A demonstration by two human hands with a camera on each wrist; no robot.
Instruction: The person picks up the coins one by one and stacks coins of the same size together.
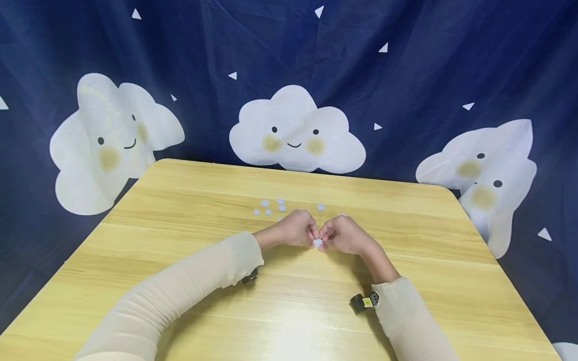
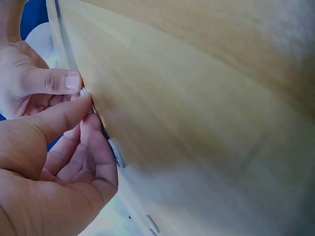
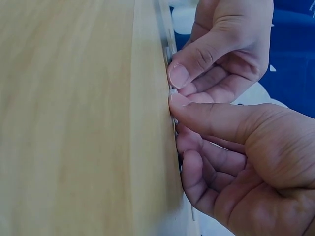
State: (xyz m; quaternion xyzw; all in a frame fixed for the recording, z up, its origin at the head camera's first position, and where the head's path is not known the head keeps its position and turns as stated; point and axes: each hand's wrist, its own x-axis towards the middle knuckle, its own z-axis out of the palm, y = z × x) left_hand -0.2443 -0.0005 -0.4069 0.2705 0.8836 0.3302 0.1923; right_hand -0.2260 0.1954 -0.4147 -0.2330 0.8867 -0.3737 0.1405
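Both hands meet just above the middle of the wooden table [image 1: 289, 291]. Between their fingertips is a small pale disc-like piece [image 1: 318, 242]. My left hand [image 1: 298, 228] pinches one side of it with thumb and curled fingers, and my right hand [image 1: 344, 235] pinches the other. Seen edge-on in the left wrist view, the piece [image 2: 83, 91] looks thin and perhaps layered. The right wrist view shows only its edge [image 3: 173, 91] between the two thumbs, the rest being covered by fingers. I cannot tell whether it is one disc or more.
Several small pale discs [image 1: 264, 203] lie loosely behind my left hand. Another disc [image 1: 320, 207] lies behind the gap between the hands, and one more [image 1: 342, 215] is partly hidden by my right hand. A dark blue cloud-patterned curtain [image 1: 203, 60] hangs beyond the table.
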